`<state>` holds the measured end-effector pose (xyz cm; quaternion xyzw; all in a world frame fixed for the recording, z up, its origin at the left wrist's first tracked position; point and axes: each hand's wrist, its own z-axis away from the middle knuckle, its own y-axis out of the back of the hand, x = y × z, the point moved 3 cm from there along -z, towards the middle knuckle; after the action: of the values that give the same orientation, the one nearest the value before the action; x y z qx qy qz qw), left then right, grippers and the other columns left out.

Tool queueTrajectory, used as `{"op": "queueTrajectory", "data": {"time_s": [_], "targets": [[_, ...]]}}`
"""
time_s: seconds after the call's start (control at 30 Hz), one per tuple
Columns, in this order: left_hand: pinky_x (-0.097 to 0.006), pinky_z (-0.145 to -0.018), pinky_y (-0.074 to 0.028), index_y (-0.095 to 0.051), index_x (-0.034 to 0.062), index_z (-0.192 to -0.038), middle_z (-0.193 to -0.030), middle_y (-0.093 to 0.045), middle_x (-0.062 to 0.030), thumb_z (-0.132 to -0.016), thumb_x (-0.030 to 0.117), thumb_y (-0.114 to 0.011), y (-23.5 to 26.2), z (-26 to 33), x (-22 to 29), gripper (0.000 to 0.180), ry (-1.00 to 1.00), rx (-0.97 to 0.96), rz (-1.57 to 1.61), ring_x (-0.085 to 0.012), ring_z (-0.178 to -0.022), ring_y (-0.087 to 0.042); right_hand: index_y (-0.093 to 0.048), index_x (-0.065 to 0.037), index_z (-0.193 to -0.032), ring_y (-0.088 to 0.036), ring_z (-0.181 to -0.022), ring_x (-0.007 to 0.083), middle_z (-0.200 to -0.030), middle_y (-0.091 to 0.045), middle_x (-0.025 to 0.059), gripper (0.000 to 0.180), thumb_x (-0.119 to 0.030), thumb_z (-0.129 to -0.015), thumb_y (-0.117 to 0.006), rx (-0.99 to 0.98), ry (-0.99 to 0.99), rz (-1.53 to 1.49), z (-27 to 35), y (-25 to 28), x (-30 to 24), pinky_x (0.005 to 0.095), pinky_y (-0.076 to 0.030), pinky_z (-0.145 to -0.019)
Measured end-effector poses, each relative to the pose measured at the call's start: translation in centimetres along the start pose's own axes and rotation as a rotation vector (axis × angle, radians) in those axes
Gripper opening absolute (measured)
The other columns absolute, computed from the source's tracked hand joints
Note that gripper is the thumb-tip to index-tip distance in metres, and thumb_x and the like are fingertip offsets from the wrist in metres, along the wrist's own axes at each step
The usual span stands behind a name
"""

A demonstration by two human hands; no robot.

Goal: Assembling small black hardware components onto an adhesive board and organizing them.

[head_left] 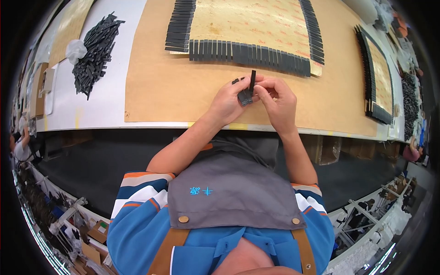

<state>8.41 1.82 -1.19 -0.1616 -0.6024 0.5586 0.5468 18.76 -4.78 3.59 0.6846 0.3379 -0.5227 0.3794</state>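
My left hand (227, 101) is closed around a few short black strips (245, 97), which fan out from its palm. Against it, my right hand (279, 101) pinches with thumb and forefinger near one upright black strip (252, 81); whether that strip is held by the right fingers or the left is partly hidden. Both hands are over the brown paper sheet (160, 96) on the table. Just beyond them lies a yellowish sheet (247, 23) with black strips (250, 56) lined up side by side along its edges.
A heap of loose black strips (96, 55) lies at the left, with a crumpled clear plastic bag (75, 51) against it. At the right is another yellowish sheet (379, 68) edged with black strips. A cardboard box (40, 89) stands by the left rim. Other people appear at both sides.
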Motion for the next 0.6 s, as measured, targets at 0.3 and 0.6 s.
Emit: {"op": "queueTrajectory", "data": {"time_s": [0.3, 0.6], "targets": [[-0.036, -0.096, -0.040, -0.042, -0.0035, -0.128, -0.130, -0.048, -0.0126, -0.099, 0.025, -0.031, -0.8, 0.1, -0.5, 0.042, 0.011, -0.094, -0.027, -0.0211, -0.115, -0.049, -0.059, 0.001, -0.081, -0.055, -0.058, 0.0052, -0.070, -0.060, 0.0013, 0.006, -0.002, -0.081, -0.064, 0.165, -0.263, -0.154, 1.1, -0.6, 1.8, 0.0186, -0.044, -0.052], [-0.037, -0.095, -0.041, -0.039, -0.0057, -0.129, -0.135, -0.044, -0.0158, -0.101, 0.026, -0.025, -1.3, 0.5, -0.1, 0.045, -0.025, -0.096, -0.077, -0.0236, -0.116, -0.049, -0.056, -0.004, -0.076, -0.046, -0.048, 0.0020, -0.061, -0.054, -0.0016, 0.012, -0.009, -0.082, -0.065, -0.063, -0.465, -0.219, 1.3, -0.6, 1.5, 0.0166, -0.035, -0.042]]}}
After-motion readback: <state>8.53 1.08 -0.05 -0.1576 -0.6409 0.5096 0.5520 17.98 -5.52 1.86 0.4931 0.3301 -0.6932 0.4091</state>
